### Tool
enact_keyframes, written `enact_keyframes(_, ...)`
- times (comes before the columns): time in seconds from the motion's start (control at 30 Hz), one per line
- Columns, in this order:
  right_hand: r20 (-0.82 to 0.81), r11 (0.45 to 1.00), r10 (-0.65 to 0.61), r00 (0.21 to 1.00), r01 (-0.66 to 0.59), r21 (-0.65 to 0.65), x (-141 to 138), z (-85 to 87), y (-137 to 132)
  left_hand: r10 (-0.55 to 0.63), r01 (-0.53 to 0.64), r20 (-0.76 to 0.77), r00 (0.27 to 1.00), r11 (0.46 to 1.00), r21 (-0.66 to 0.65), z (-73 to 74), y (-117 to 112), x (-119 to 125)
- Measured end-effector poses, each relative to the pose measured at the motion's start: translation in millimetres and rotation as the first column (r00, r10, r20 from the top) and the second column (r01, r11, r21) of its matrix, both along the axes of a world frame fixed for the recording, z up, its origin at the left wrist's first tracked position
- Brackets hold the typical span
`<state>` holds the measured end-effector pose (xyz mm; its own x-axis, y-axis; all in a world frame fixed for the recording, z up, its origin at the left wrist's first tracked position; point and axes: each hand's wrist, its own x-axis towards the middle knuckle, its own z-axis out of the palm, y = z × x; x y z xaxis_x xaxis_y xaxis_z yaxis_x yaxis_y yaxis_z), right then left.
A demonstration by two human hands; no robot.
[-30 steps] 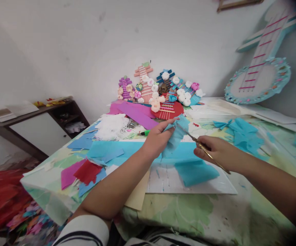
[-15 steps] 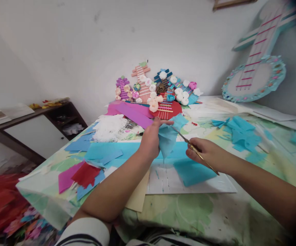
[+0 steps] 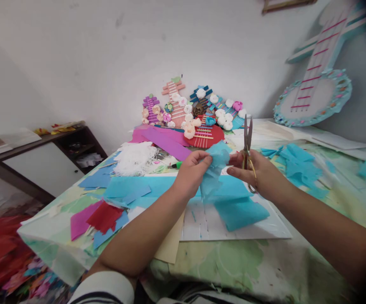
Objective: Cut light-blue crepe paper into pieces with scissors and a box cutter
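My left hand (image 3: 193, 172) pinches a crumpled piece of light blue crepe paper (image 3: 215, 169) above the middle of the table. In my right hand (image 3: 262, 171) the gold-handled scissors (image 3: 248, 137) point upward, away from the paper, their blades slightly parted. The thumb and fingertips of that hand reach to the paper's right edge; whether they grip it I cannot tell. Below lie a long blue paper strip (image 3: 135, 185), a folded blue paper piece (image 3: 243, 214) and a white board (image 3: 198, 230) with small marks.
Decorated paper guitars (image 3: 178, 105) stand against the wall. White shredded paper (image 3: 135, 158) and purple strips (image 3: 167, 143) lie at the back left. Red and pink scraps (image 3: 105, 216) are to the left, blue crepe pieces (image 3: 300, 162) to the right. A large guitar (image 3: 312, 97) leans at the far right.
The scissors have swung from lying along the paper's edge to pointing upward in my right hand. My right fingers have moved in to the paper, and my left hand has turned its grip.
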<state>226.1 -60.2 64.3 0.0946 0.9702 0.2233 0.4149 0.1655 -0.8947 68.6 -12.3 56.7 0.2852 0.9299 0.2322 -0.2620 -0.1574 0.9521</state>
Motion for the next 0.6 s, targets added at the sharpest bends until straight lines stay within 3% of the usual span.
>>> enact_keyframes(0.17, 0.071, 0.983, 0.082, 0.994, -0.093, 0.156, -7.9, 4.7, 11.7, -0.042, 0.038, -0.162, 0.986, 0.999, -0.024, -0.2, -5.5, 1.3)
enact_keyframes(0.33, 0.095, 0.986, 0.11, 0.989, -0.121, 0.111, -1.9, 4.7, 13.3, -0.071, 0.08, -0.312, 0.947, 0.997, 0.014, 3.9, -6.0, -3.3)
enact_keyframes(0.47, -0.147, 0.993, 0.118, 0.982, -0.117, 0.017, -2.4, 7.8, 12.3, 0.072, 0.034, -0.434, 0.898, 0.972, 0.232, 3.1, -5.0, -3.5)
enact_keyframes(0.6, -0.426, 0.983, 0.102, 0.899, -0.157, -0.095, -2.0, 7.3, 17.4, 0.198, 0.094, -0.534, 0.822, 0.878, 0.47, 3.0, -4.1, -3.7)
